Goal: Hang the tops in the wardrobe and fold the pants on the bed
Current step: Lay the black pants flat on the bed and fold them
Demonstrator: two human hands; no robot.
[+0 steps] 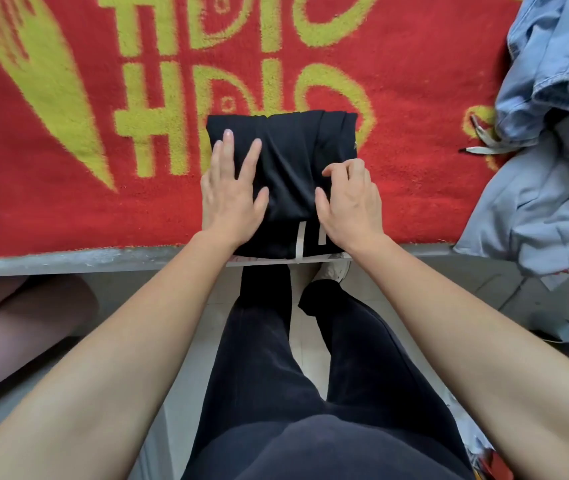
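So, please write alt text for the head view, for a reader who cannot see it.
Folded black pants lie at the near edge of a red and yellow blanket; left hand presses them flat, right hand touches them with bent fingers. Denim clothes lie at right.

- The black pants [283, 174] are looking like soft, smooth cloth, matt all over.
- The white stripes [299, 240] on them are looking flat and smooth.
- The red and yellow blanket [68, 188] is looking thick, fuzzy and rough, like a towel.
- The bed edge [68, 259] is looking hard, grey and dull, maybe metal, with little specks.
- The blue denim [553, 64] is looking stiff and a bit rough, with stitched seams.
- The pale grey garment [536, 209] is looking like soft, matt cloth.
- The white cord [480, 150] is looking flat and woven.
- The floor tiles [307, 344] are looking smooth and shining a little.
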